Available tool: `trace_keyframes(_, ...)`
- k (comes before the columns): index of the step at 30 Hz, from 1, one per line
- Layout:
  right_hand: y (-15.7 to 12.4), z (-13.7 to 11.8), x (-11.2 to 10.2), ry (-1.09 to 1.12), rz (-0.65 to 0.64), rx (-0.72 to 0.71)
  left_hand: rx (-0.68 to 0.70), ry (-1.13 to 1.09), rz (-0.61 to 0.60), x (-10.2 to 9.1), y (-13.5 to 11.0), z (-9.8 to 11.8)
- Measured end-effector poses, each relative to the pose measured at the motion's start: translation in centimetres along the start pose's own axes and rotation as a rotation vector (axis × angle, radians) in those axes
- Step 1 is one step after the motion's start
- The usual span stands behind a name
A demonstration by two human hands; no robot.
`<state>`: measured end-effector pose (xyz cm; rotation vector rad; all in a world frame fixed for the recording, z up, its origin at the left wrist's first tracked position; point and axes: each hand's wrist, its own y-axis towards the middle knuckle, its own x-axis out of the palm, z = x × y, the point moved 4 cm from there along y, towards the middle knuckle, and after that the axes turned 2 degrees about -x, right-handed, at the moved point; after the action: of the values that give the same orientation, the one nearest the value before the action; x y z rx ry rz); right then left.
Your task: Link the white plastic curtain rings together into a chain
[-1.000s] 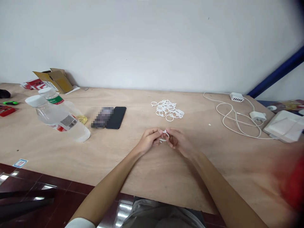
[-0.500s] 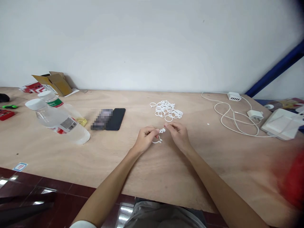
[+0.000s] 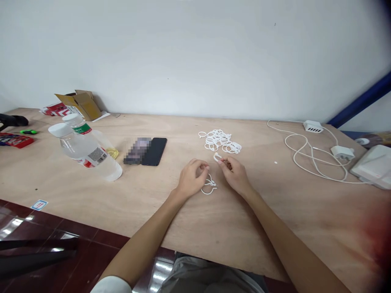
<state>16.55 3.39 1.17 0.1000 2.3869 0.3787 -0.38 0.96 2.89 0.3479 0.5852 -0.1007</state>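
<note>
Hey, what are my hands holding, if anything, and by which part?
Your right hand pinches a white ring by its near side; the far side sticks out. Whether your left hand holds anything, I can't tell.

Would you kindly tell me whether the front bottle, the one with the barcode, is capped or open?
Capped: a white cap sits over the neck of the bottle.

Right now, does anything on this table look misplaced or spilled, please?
Mostly no, but one small white piece lies alone, right of the pile of white rings, like a stray fragment. I see nothing spilled.
</note>
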Motion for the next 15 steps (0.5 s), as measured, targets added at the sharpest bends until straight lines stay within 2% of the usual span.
trace_keyframes(2,-0.5,-0.8,0.0,0.33,-0.047,0.066,-0.045,-0.062,0.065,-0.1,0.2,-0.3)
trace_keyframes(4,-1.2,-2.1,0.5,0.635,-0.16,0.14,-0.069,-0.169,0.102,-0.1,0.4,-0.3)
trace_keyframes(7,-2.0,-3.9,1.4,0.936,-0.328,0.215,-0.121,-0.457,0.064,0.1,0.6,-0.2)
trace_keyframes(9,-2.3,-4.4,1.7,1.032,-0.375,0.25,-0.197,-0.679,-0.002,0.4,0.6,-0.2)
trace_keyframes(11,-2.1,-4.3,1.6,1.046,-0.352,0.254,-0.242,-0.781,-0.038,0.4,0.6,0.0)
trace_keyframes(15,-1.7,-3.9,0.4,0.922,-0.255,0.224,-0.163,-0.652,-0.083,0.1,0.3,0.7)
